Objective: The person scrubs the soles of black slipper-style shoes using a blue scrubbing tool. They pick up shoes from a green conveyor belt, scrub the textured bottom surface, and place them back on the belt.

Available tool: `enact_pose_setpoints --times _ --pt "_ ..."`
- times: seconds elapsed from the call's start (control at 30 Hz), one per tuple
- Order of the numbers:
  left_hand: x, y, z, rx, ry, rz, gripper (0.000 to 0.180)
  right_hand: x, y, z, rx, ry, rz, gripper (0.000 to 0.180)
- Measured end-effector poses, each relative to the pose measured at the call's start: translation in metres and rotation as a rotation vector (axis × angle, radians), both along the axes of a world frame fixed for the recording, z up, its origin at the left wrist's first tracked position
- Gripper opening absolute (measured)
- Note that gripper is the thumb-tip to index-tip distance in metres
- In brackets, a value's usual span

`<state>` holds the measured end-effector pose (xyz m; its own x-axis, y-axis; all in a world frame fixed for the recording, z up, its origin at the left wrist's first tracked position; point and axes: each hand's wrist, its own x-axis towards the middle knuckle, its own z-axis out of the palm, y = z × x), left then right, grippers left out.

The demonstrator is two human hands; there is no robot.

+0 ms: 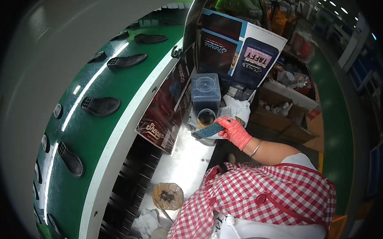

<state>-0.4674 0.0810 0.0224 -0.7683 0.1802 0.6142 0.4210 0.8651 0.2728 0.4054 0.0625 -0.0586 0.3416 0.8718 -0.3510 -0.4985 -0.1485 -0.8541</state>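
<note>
From the wearer's head, the wide fisheye camera looks down at close range over the metal worktop (181,161), with the green conveyor belt (91,134) on the worktop's left.

"What does the right hand (235,132) wear?"

"A thin pink glove (241,137), wrinkled and faintly shiny; the bangle (255,147) at its wrist is smooth metal."

"And the dark strip (209,130) in its grip?"

"Rough and matt."

"Just beyond the hand?"

"A smooth, see-through plastic container (206,93), beside a crumpled white wad (239,107), cloth or paper, hard to tell."

"Left of the hand?"

"A gleaming metal worktop (182,166); farther left, a glossy green belt (129,86) under matt, rubbery-looking soles (100,106)."

"Nearer the body?"

"A matt cloth apron (269,180)."
</note>
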Motion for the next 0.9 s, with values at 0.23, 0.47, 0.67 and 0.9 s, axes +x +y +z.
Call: enact_pose_setpoints --times 0.23,0.47,0.67,0.9 --pt "0.037 -0.008 0.011 0.058 -0.100 -0.151 0.073 0.005 0.012 0.005 0.024 -0.067 0.040 0.026" --pt "0.094 -0.021 0.027 0.670 -0.539 -0.623 0.061 0.030 0.006 0.000 0.042 -0.027 0.065 0.026" --pt "0.245 -0.062 -0.024 0.815 -0.525 -1.174 0.036 0.063 0.006 -0.008 0.097 0.088 0.086 0.025" --pt "0.477 -0.136 -0.067 1.008 -1.267 -1.331 0.052 0.101 0.011 -0.016 0.134 0.091 0.116 0.027"
